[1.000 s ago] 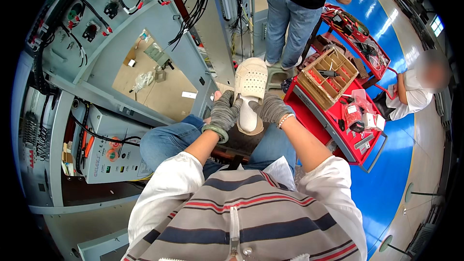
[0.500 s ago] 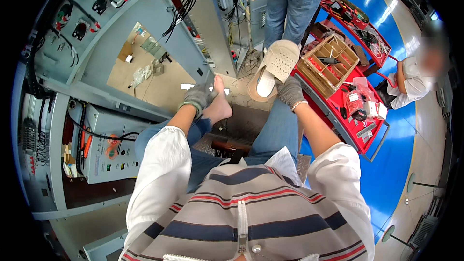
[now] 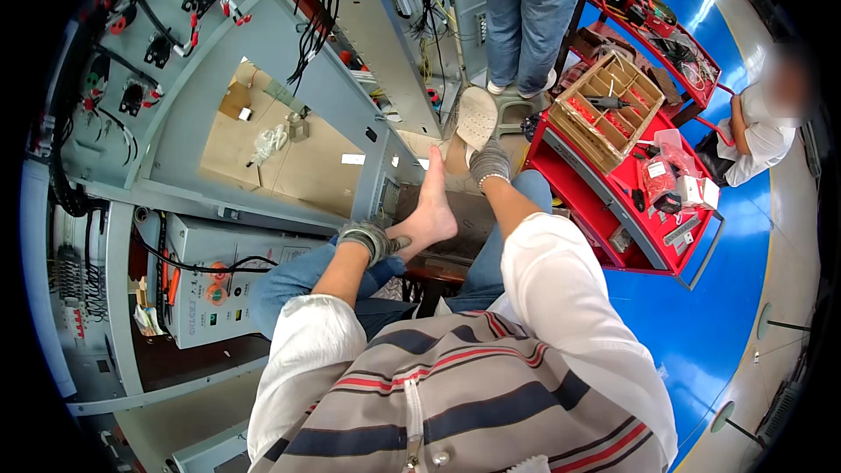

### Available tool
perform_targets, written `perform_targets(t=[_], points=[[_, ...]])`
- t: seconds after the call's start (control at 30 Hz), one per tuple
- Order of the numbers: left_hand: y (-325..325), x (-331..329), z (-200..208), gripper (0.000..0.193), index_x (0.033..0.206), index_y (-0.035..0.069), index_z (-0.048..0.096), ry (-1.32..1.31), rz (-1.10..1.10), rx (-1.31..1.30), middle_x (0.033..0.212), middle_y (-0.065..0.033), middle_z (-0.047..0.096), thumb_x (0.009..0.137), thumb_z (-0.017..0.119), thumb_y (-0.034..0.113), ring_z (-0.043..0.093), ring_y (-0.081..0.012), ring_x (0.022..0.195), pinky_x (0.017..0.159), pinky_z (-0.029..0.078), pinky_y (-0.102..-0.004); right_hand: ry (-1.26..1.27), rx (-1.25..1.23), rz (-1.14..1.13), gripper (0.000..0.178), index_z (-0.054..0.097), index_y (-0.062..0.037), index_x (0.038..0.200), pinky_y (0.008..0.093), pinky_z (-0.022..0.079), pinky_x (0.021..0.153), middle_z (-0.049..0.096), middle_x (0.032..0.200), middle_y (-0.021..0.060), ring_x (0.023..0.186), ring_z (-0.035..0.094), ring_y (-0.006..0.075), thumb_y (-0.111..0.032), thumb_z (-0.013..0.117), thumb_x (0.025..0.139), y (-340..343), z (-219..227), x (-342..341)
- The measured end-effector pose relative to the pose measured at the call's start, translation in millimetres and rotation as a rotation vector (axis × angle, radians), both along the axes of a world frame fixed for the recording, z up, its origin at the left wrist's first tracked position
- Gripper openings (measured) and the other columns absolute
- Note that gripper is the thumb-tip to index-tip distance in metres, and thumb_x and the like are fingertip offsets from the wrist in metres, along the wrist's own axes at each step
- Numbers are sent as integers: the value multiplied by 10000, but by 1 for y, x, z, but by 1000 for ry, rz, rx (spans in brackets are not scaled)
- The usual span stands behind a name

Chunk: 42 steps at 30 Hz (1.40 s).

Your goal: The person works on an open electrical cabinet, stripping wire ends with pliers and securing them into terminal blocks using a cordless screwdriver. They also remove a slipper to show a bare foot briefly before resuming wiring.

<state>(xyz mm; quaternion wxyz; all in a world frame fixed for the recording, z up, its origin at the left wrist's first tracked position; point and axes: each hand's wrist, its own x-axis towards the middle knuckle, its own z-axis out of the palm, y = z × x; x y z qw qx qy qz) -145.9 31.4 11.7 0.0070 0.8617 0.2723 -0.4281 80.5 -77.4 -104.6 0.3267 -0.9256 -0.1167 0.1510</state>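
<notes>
My right hand (image 3: 490, 163), in a grey knit glove, grips a cream slipper (image 3: 477, 118) with small holes across its upper. The slipper is tilted and lies just beyond the toes of my bare foot (image 3: 431, 215), apart from them. My left hand (image 3: 372, 241), also gloved, is closed around the ankle of that foot, below the rolled jeans cuff. The foot is drawn up across my lap, toes pointing away. The fingertips of both hands are partly hidden.
Grey cabinet frames (image 3: 201, 175) with black cables (image 3: 320, 17) stand at left, beside a control box (image 3: 223, 285). At right are a red tool cart (image 3: 578, 184) and a wooden divided box (image 3: 604, 114). One person (image 3: 530, 17) stands ahead; another (image 3: 758, 136) is at far right.
My left hand and the bare foot have come nearer to me, and the foot has shifted right. My right hand has moved left with the slipper, which is now turned more edge-on.
</notes>
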Motion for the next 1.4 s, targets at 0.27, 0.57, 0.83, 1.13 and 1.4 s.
perform_targets(t=[0.27, 0.57, 0.83, 1.13, 1.4], points=[[-8, 7, 9, 881, 1231, 46, 541, 27, 24, -27, 1276, -200, 506, 745, 387, 764, 495, -349, 1176, 999, 369, -456, 12, -91, 350, 327, 564, -46, 1140, 418, 493, 839, 613, 1098, 193, 1014, 603, 330, -240, 475, 892, 29, -15, -5], [-5, 10, 5, 830, 1181, 34, 577, -41, -17, -9, 1233, -227, 524, 772, 390, 731, 501, -354, 1162, 983, 386, -415, -74, -338, 601, 329, 603, -34, 1090, 409, 498, 837, 605, 1127, 193, 1044, 599, 299, -199, 564, 808, 15, -16, -42], [14, 6, -26, 555, 1256, 131, 537, -9, -84, 9, 1297, -152, 504, 852, 457, 504, 494, -332, 1187, 954, 408, -479, -144, -222, 506, 394, 488, -39, 1230, 417, 472, 868, 544, 1175, 222, 1047, 568, 344, -157, 427, 860, -20, -55, -86], [9, 14, -9, 848, 1292, 82, 490, 44, -64, -32, 1356, -172, 426, 804, 265, 738, 400, -308, 1273, 1057, 288, -417, -233, -256, 711, 299, 634, -136, 1088, 418, 531, 731, 653, 1021, 145, 884, 658, 291, -213, 417, 897, -7, -72, -76], [16, 15, -20, 831, 1288, 80, 492, 55, -41, -52, 1344, -178, 436, 805, 289, 726, 410, -312, 1261, 1046, 302, -415, 9, -536, 942, 340, 599, -134, 1160, 428, 475, 834, 604, 1102, 164, 1012, 582, 323, -249, 451, 876, 6, -62, -102]])
